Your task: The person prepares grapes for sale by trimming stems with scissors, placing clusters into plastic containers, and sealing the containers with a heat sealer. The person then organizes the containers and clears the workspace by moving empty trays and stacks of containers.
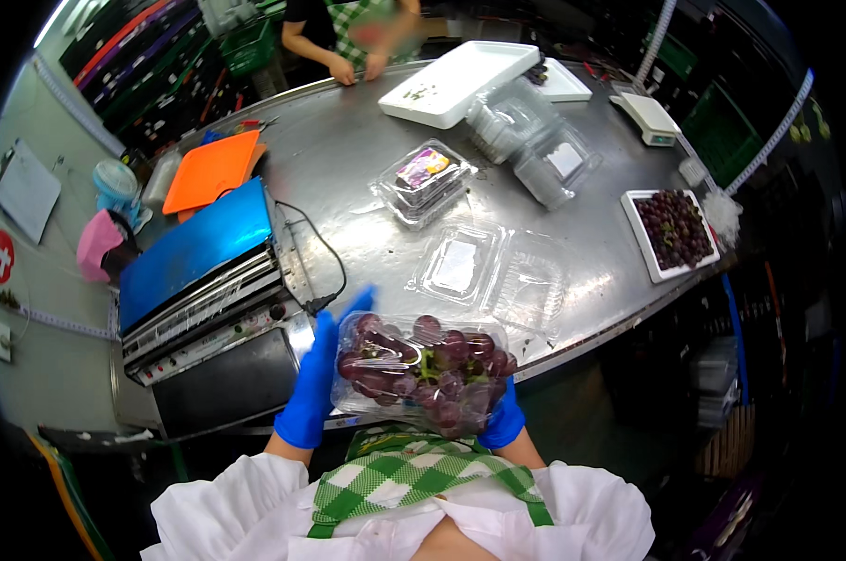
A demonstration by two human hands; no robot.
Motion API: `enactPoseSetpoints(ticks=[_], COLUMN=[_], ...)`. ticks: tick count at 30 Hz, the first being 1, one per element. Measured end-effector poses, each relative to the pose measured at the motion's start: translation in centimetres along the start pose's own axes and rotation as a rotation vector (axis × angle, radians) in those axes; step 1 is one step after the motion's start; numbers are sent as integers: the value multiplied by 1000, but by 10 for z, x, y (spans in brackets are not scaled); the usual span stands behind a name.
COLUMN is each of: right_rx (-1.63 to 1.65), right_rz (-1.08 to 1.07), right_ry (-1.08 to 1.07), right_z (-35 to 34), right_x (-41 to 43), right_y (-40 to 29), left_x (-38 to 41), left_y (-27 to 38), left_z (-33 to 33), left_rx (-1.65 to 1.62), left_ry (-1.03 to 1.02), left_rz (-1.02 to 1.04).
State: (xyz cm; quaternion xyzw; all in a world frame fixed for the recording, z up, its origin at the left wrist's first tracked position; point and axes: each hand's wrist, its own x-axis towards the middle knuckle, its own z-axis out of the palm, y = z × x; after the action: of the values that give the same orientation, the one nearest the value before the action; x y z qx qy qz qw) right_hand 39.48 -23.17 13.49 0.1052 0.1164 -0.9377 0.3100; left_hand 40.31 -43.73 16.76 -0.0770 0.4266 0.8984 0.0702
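Note:
A clear plastic clamshell of dark red grapes (430, 368) is held up in front of my apron, over the table's near edge. My right hand (503, 421), in a blue glove, holds it from beneath at the right end, with most of the fingers hidden by the box. At its left end my left hand (317, 379), also gloved in blue, has straight fingers spread apart. Its fingertips are blurred, and any contact with the box is unclear. Beyond lies an unfolded clamshell (458, 263) with a white pad inside. A closed, labelled clamshell of dark fruit (423, 182) sits farther back.
Left on the metal table (310, 154) are a blue-topped wrapping machine (198, 252), its cable, and an orange tray (212, 172). A foam tray of grapes (672, 235), stacked clamshells (535, 144), a white foam tray (458, 80) and a scale (647, 119) stand rightward. Another person's hands (356, 69) rest opposite.

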Motion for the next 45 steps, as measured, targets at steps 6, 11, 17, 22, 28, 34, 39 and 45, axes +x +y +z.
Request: enactPoseSetpoints(ticks=[6, 11, 17, 22, 28, 34, 39, 45], right_rx=[10, 820, 83, -163, -860, -2629, -2234, -2312], right_rz=[38, 258, 254, 135, -70, -566, -335, 107], right_ry=[-22, -156, -167, -353, -437, 306, 266, 297], right_z=[5, 13, 5, 12, -82, -90, -145, -126], right_x=[-10, -2, 19, 35, 63, 113, 101, 39], right_y=[4, -6, -25, -33, -87, -283, -299, -263], left_x=[-31, -22, -12, -7, 15, 50, 55, 62], left_y=[-17, -24, -48, -75, -120, -173, -193, -205], left_z=[11, 18, 15, 21, 69, 103, 129, 135], left_rx=[-550, -560, -519, -487, -428, -360, -342, -340], left_ry=[103, 169, 147, 178, 199, 198, 235, 238], left_rz=[-366, -396, -223, -142, 3, 183, 248, 314])
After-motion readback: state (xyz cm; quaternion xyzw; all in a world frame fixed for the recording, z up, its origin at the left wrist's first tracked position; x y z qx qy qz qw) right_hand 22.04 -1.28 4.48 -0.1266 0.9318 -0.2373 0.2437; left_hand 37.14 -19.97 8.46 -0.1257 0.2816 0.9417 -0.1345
